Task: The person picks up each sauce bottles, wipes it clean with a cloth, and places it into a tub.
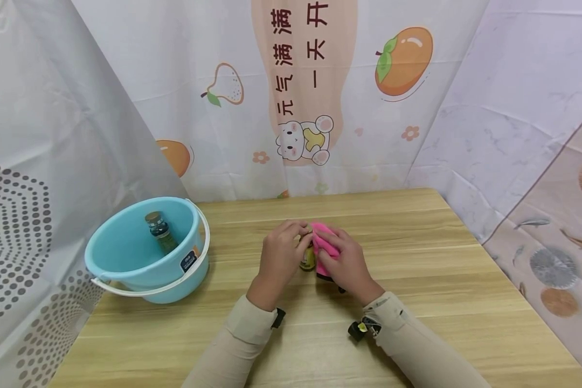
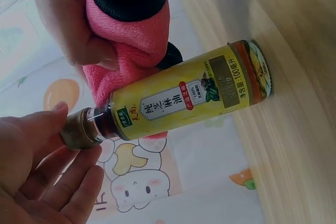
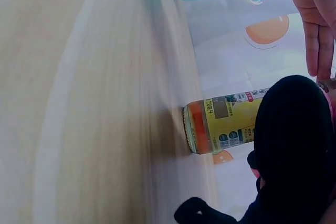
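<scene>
A slim glass sesame oil bottle [image 2: 178, 95] with a yellow label stands on the wooden table in front of the person. My left hand [image 1: 282, 252] pinches its dark cap [image 2: 79, 129] between thumb and fingers. Bunched in my right hand [image 1: 346, 260] is a pink cloth [image 2: 131, 40] with black trim, held against the bottle's right side near the neck. In the right wrist view the black part [image 3: 294, 135] of the cloth covers the bottle's upper label, while the bottle's base [image 3: 197, 129] shows at the table.
A light blue bucket [image 1: 140, 275] with a white handle [image 1: 201, 258] stands at the table's left side. Inside it leans another glass bottle [image 1: 161, 231] with a brown cap. A printed curtain [image 1: 213, 161] hangs behind the table's back edge.
</scene>
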### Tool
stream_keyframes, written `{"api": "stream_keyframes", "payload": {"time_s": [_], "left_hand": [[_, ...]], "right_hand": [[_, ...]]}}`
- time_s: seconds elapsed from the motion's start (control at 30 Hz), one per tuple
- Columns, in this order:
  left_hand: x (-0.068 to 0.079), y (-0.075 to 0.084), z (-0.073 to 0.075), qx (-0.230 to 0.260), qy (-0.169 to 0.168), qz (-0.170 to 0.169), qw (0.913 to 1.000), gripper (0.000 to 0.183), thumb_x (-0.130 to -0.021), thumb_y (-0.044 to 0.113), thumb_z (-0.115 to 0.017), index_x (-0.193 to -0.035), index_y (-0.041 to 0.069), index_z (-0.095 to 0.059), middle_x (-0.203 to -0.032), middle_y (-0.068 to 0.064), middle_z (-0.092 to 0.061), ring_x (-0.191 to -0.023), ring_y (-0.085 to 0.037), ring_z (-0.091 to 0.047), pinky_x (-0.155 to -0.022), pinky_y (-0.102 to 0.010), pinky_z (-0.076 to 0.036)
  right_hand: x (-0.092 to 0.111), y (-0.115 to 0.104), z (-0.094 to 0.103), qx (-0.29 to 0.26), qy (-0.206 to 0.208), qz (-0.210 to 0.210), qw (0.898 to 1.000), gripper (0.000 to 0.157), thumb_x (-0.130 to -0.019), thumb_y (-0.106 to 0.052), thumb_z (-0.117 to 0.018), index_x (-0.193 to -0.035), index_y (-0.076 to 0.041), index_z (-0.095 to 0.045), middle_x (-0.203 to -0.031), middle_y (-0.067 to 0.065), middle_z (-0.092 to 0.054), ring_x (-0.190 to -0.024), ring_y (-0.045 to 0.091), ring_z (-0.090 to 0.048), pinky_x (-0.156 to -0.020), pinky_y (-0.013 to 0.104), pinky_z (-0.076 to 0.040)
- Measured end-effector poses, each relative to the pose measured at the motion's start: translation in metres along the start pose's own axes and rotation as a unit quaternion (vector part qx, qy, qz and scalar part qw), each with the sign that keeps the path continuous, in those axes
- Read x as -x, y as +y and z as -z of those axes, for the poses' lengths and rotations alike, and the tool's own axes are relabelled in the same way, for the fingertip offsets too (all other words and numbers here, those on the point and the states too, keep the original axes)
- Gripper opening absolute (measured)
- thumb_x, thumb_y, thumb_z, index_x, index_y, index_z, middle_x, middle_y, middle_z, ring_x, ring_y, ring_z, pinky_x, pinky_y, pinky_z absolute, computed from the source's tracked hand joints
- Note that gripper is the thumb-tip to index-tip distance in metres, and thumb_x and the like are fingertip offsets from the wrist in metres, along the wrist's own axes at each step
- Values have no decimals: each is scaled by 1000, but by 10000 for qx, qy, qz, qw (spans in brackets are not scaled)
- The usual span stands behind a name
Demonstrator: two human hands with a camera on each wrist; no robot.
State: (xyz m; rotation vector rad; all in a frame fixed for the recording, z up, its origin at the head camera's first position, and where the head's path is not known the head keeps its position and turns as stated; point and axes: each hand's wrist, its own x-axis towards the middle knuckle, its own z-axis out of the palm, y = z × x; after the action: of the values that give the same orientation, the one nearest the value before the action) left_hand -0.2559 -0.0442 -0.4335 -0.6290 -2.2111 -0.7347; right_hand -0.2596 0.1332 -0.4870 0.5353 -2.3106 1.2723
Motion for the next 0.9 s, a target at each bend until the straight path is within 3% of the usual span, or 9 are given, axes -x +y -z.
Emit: {"api": "stream_keyframes", "payload": {"time_s": [0.43, 0.73, 0.9], "left_hand": [[-1, -1, -2, -113, 116, -33, 9999, 6, -88, 12, -84, -89, 8, -79, -104, -5, -79, -96, -20, -76, -86, -32, -62], [0, -2, -2, -147, 84, -80, 9998, 5, -90, 11, -82, -93, 9, -78, -104, -4, -79, -97, -19, -76, -86, -32, -63], [0, -3, -4, -202, 19, -109, 9997, 8, -91, 10, -81, -99, 8, -80, -106, -3, -79, -99, -18, -75, -87, -31, -62]], "right_hand": [[0, 3, -2, 13, -120, -367, 9993, 40, -91, -11, -75, -131, -12, -73, -132, 14, -69, -110, 27, -71, -83, 40, -63], [2, 8, -4, 237, -803, -1132, 9900, 39, -93, -17, -75, -132, -11, -72, -131, 14, -69, -113, 30, -68, -91, 45, -60], [3, 11, -5, 513, -1024, -1150, 9867, 42, -92, -18, -76, -134, -12, -71, -132, 12, -68, -114, 29, -68, -93, 46, -59]]}}
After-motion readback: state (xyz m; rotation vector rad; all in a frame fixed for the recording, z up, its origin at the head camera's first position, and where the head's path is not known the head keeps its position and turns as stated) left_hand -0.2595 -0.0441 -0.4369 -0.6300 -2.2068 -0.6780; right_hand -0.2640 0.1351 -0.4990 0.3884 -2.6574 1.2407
